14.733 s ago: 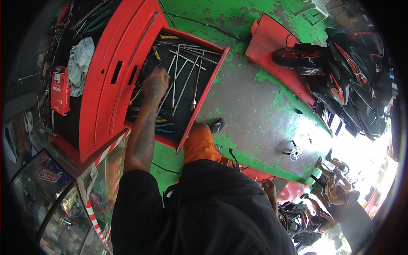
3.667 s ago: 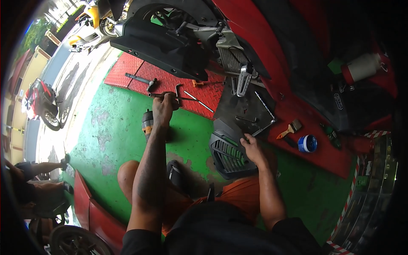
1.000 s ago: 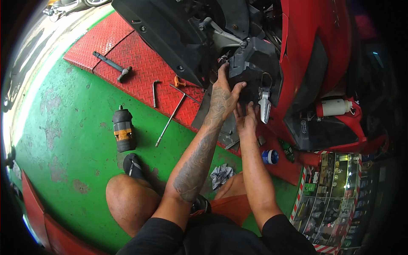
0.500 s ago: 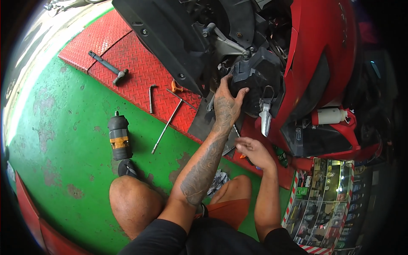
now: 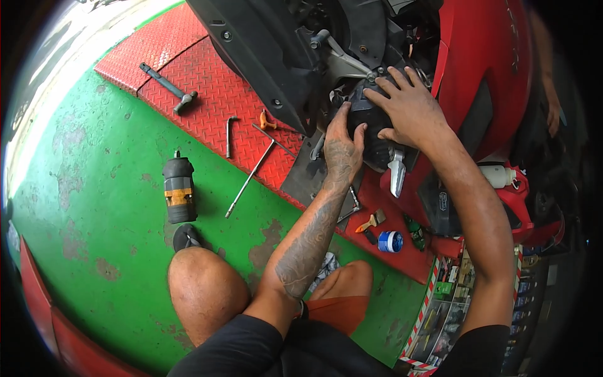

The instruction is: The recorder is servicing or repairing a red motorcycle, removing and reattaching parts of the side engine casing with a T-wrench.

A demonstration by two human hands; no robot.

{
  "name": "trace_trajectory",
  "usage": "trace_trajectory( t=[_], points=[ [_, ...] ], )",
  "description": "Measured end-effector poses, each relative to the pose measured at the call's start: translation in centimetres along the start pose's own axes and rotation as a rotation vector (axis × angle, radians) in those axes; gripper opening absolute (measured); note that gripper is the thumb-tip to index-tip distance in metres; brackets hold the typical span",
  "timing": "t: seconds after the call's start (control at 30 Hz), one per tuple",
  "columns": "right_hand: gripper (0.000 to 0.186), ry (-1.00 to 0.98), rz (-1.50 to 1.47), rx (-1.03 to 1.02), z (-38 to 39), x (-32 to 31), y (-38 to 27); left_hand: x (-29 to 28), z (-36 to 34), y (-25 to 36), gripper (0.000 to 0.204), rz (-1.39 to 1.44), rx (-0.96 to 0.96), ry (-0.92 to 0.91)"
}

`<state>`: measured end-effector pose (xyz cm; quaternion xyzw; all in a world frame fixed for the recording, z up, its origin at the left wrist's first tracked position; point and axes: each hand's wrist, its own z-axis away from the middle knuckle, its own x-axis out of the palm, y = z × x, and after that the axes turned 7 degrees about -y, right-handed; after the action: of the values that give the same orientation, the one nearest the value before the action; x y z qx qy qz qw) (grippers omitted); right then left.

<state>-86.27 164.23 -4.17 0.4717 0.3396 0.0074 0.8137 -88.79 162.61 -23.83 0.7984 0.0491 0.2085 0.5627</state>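
Observation:
A black plastic cover sits low on the side of a red motorcycle, between my two hands. My left hand grips its near left edge, thumb on the face and fingers along the side. Across its upper right part lies my right hand, fingers spread flat and reaching toward a metal bracket. A silver footpeg sticks out just below the right wrist. The fingers hide much of the cover, so I cannot tell whether it is fastened.
On the red ramp lie a hammer, an L-shaped wrench, a T-handle wrench, a paintbrush and a blue jar. A black power tool rests on the green floor. Another person's arm shows at far right.
My right hand has moved up from beside the ramp tools onto the cover, uncovering the paintbrush and blue jar. My left hand keeps its grip on the cover. Another person's arm has appeared.

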Motion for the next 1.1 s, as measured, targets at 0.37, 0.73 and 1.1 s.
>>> trace_trajectory(
  t=[0.37,0.73,1.1],
  points=[
    [0.066,-0.2,-0.118,0.334,-2.4,0.2,-2.6,-3.7,3.3,-2.7,0.033,0.109,0.122,-0.093],
    [0.035,0.118,-0.206,0.289,-1.9,2.1,-2.5,-18.1,12.2,-13.3,0.034,-1.082,-0.247,-0.025],
    [0.031,0.152,-0.303,0.317,-1.7,2.1,-2.8,-19.1,11.4,-14.2,0.055,-0.978,-0.544,-0.49]
  ],
)
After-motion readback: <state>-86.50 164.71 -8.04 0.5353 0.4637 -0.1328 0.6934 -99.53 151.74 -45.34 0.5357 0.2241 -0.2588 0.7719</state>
